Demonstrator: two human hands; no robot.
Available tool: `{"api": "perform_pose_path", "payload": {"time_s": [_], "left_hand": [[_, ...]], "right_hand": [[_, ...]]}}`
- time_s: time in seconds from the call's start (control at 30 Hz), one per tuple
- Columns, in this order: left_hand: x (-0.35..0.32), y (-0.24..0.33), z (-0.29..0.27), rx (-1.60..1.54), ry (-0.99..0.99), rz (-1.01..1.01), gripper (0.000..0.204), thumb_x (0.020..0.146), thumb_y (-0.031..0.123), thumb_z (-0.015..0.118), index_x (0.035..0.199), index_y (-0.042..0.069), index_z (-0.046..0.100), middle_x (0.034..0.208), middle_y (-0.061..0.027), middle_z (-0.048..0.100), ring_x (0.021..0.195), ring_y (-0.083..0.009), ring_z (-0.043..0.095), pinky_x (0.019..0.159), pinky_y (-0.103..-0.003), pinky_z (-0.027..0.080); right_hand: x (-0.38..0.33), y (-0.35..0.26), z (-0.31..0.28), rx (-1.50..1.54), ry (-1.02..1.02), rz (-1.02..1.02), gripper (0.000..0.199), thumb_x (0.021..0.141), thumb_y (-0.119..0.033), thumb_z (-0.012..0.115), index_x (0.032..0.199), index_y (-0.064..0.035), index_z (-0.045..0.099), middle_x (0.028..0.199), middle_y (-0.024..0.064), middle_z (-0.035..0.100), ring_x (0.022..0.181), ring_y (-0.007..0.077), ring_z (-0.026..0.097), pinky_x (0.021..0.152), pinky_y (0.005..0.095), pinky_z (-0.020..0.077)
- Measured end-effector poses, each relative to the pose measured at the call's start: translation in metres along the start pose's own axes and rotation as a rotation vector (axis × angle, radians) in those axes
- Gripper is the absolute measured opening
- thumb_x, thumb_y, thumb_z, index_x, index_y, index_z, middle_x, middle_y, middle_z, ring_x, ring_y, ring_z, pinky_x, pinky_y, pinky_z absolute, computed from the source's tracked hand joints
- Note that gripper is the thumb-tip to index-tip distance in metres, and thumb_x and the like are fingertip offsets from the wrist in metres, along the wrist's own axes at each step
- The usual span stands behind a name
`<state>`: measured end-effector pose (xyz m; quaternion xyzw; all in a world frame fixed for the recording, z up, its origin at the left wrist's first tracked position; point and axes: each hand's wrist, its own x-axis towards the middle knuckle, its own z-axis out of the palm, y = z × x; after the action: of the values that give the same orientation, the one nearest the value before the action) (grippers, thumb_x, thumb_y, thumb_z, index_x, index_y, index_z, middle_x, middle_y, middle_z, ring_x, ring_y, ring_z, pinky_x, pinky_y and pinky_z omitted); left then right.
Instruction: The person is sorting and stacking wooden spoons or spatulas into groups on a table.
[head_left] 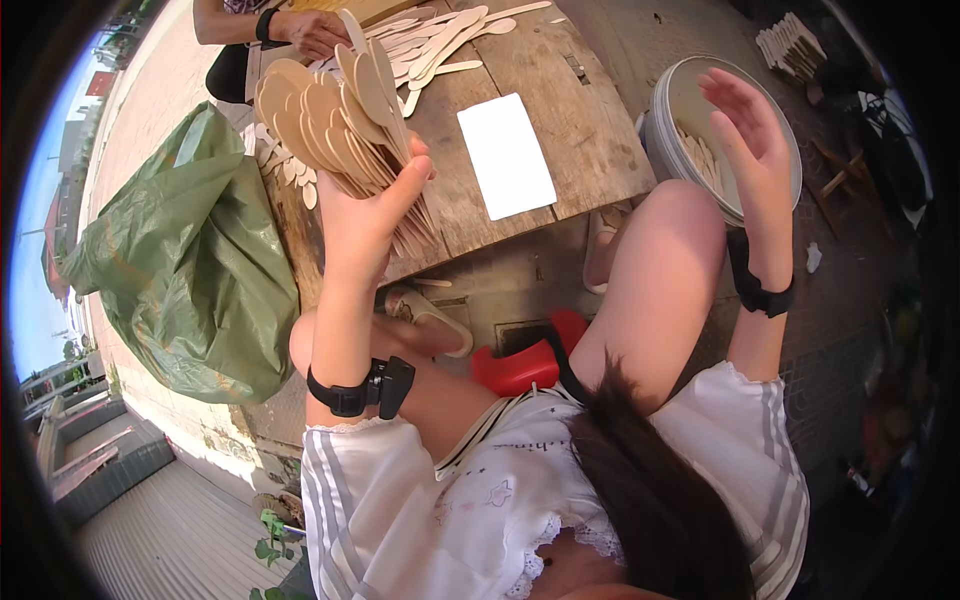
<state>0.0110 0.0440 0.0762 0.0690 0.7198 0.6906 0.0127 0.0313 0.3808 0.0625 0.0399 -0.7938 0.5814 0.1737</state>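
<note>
A thick bunch of wooden spoons [325, 125] is gripped in my left hand [365, 215], bowls up and handles slanting down to the right, over the near left edge of the wooden table [585, 135]. My right hand [750, 130] is raised over a round bucket [672, 130], its fingers stretched out and holding nothing. Inside that bucket lie some pale wooden pieces [697, 150]. Between my hands, a blank white rectangular card [507, 156] rests flat on the table. More loose wooden spoons [445, 45] are heaped at the table's far side.
Across the table a co-worker's hand [315, 33] reaches to the spoon heap. A large green plastic bag [190, 270] stands left of the table. Something red [515, 370] is between my legs. Another stack of wooden pieces [790, 42] sits at the far right.
</note>
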Motion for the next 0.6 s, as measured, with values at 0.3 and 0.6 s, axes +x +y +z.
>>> {"api": "perform_pose_path", "payload": {"time_s": [0.3,0.6], "left_hand": [[-0.003,-0.041,0.025,0.076,0.116,0.171,0.058,0.074,0.004,0.068,0.123,0.000,0.038,0.107,-0.0106,0.057,0.097,-0.0164,0.058,0.082,-0.030,0.049],[-0.009,-0.121,-0.021,0.549,0.124,0.375,0.052,0.078,0.011,0.065,0.122,0.001,0.040,0.115,-0.0111,0.051,0.106,-0.0215,0.053,0.089,-0.033,0.044]], "right_hand": [[0.006,-0.051,0.186,0.388,-0.662,0.044,0.102,0.063,-0.036,0.081,0.136,0.0052,0.023,0.126,0.0255,0.046,0.119,0.0311,0.047,0.100,0.0336,0.0367],[-0.022,-0.008,0.249,0.234,-0.437,-0.284,0.073,0.061,-0.020,0.078,0.123,-0.0029,0.043,0.124,0.0129,0.052,0.117,0.0300,0.048,0.099,0.0366,0.0379]]}}
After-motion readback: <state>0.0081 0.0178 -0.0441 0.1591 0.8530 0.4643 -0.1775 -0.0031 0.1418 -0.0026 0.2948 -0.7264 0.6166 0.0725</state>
